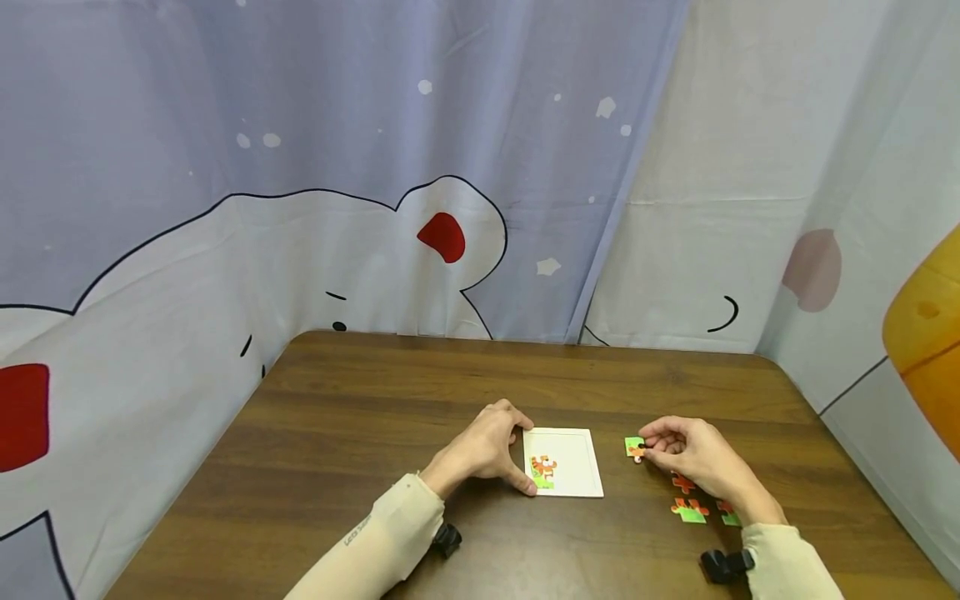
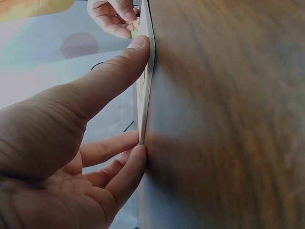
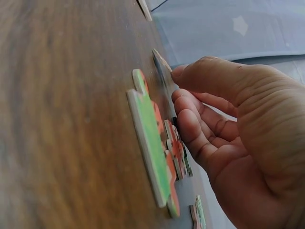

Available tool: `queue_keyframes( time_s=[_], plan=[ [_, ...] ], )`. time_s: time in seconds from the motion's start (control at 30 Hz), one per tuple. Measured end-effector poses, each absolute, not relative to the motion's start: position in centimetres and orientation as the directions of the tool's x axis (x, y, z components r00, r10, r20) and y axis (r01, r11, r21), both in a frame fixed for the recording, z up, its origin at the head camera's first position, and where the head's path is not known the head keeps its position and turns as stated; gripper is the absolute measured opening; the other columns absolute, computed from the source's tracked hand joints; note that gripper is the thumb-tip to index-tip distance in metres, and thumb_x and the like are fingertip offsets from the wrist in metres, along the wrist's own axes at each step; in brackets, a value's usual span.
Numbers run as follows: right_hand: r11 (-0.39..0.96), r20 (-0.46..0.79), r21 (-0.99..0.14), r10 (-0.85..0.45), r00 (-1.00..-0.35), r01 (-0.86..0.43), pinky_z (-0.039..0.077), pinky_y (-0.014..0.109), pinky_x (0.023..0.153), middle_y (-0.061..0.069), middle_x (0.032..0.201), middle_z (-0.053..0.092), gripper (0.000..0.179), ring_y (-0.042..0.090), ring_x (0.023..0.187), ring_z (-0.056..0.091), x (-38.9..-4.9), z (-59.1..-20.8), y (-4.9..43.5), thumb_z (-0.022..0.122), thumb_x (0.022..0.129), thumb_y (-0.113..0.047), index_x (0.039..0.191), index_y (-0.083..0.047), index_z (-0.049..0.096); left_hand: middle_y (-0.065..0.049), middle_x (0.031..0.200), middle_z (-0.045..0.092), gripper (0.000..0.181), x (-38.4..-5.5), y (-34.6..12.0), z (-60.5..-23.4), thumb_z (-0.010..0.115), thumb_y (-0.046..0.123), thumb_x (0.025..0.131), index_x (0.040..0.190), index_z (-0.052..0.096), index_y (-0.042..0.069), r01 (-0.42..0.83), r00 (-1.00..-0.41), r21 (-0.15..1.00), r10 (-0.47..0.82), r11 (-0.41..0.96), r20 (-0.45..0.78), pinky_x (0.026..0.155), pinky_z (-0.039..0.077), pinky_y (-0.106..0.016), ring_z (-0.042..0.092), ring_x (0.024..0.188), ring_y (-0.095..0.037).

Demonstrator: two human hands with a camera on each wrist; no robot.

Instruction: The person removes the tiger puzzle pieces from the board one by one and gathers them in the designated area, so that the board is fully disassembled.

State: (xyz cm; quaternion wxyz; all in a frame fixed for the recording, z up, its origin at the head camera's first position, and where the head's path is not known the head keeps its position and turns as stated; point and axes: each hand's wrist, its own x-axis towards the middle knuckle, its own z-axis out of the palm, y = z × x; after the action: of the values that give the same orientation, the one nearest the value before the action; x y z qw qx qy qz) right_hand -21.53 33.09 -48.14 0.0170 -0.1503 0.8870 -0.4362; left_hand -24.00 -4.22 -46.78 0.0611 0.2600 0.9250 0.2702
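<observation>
My left hand [image 1: 483, 447] holds a white square puzzle tray [image 1: 573, 458] by its left side. The thumb is at the near corner and the fingers at the far corner, as the left wrist view also shows along the tray's thin edge [image 2: 147, 102]. One green and orange puzzle piece [image 1: 543, 472] lies in the tray's near left corner. To the right of the tray, my right hand [image 1: 697, 457] pinches another green and orange puzzle piece [image 1: 633, 447] between thumb and fingertips, close over the table. In the right wrist view this piece [image 3: 162, 60] is seen nearly edge-on.
Under and beside the right hand lie loose puzzle pieces: a red one [image 1: 683, 483], a green and orange one [image 1: 691, 512], and one partly hidden by the wrist [image 1: 730, 515]. The brown wooden table [image 1: 360, 433] meets a printed curtain [image 1: 360, 258] at the back.
</observation>
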Motion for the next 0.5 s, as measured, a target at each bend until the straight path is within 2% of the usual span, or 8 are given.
queue_keyframes(
  time_s=[0.3, 0.5],
  plan=[
    [0.604, 0.097, -0.760, -0.257, -0.962, -0.238, 0.061, 0.026, 0.069, 0.006, 0.102, 0.077, 0.024, 0.011, 0.084, 0.071, -21.37, -47.82, 32.98, 0.084, 0.098, -0.008, 0.120, 0.000, 0.079, -0.005, 0.126, 0.064, 0.096, -23.99, -4.56, -47.01, 0.115, 0.039, 0.055, 0.137, 0.074, 0.008, 0.446, -0.856, 0.567, 0.516, 0.692, 0.044, 0.098, 0.054, -0.028, 0.062, 0.102, -0.014],
    [0.614, 0.139, -0.749, -0.221, -0.965, -0.248, 0.060, 0.025, 0.069, 0.006, 0.098, 0.077, 0.022, 0.010, 0.083, 0.070, -21.28, -47.60, 32.91, 0.082, 0.100, -0.007, 0.120, 0.001, 0.078, -0.007, 0.127, 0.063, 0.096, -23.92, -4.60, -47.32, 0.116, 0.038, 0.055, 0.137, 0.074, 0.008, 0.445, -0.855, 0.589, 0.516, 0.674, 0.055, 0.100, 0.055, -0.029, 0.066, 0.103, -0.017]
  ],
)
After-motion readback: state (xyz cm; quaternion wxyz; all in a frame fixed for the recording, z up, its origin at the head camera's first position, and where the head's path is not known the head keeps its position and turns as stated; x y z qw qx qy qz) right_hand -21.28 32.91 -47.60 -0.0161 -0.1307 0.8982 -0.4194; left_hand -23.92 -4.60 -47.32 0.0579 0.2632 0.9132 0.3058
